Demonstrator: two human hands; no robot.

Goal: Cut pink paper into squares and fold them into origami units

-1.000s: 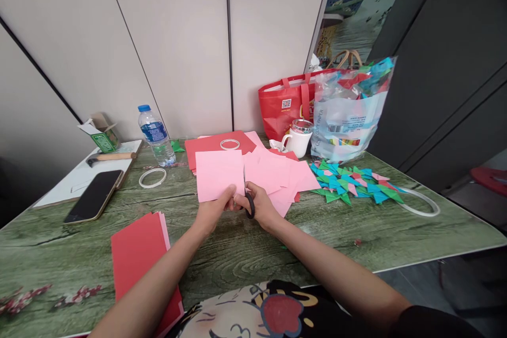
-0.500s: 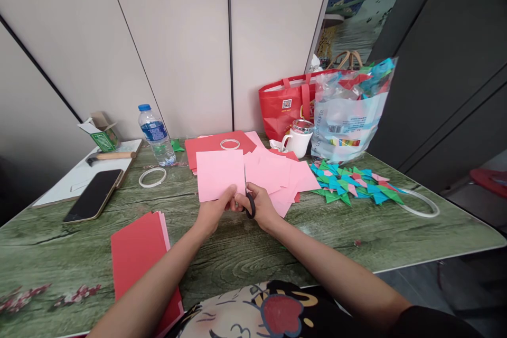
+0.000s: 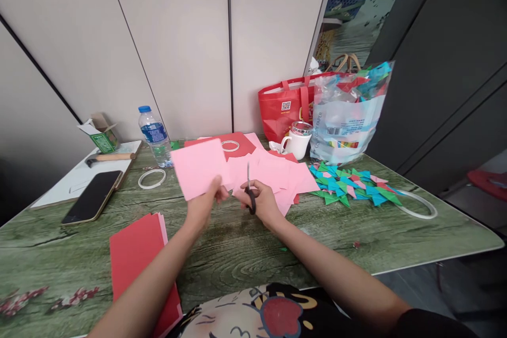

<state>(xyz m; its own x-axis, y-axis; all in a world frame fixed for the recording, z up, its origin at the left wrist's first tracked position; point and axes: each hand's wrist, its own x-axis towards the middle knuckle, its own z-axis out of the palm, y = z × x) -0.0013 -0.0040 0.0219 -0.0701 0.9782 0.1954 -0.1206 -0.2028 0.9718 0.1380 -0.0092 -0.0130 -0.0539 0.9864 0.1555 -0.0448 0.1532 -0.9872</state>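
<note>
My left hand (image 3: 204, 206) pinches the lower edge of a pink paper sheet (image 3: 198, 168) and holds it up, tilted to the left, above the green wood-grain table (image 3: 245, 253). My right hand (image 3: 263, 200) is closed around black-handled scissors (image 3: 249, 190), whose blades point upward beside the sheet without touching it. Behind both hands lies a loose pile of pink paper pieces (image 3: 277, 177) on red sheets (image 3: 237, 142).
A stack of red and pink paper (image 3: 137, 259) lies front left. A phone (image 3: 93, 195), water bottle (image 3: 154, 134), tape rings (image 3: 152, 178), white mug (image 3: 297, 140), red bag (image 3: 289, 103), plastic bag (image 3: 348, 111) and folded coloured triangles (image 3: 352, 185) surround the work area.
My left hand has pulled the pink sheet away to the left, clear of the scissors. The scissors' blades now stand free and upright; before, they were at the sheet's right edge.
</note>
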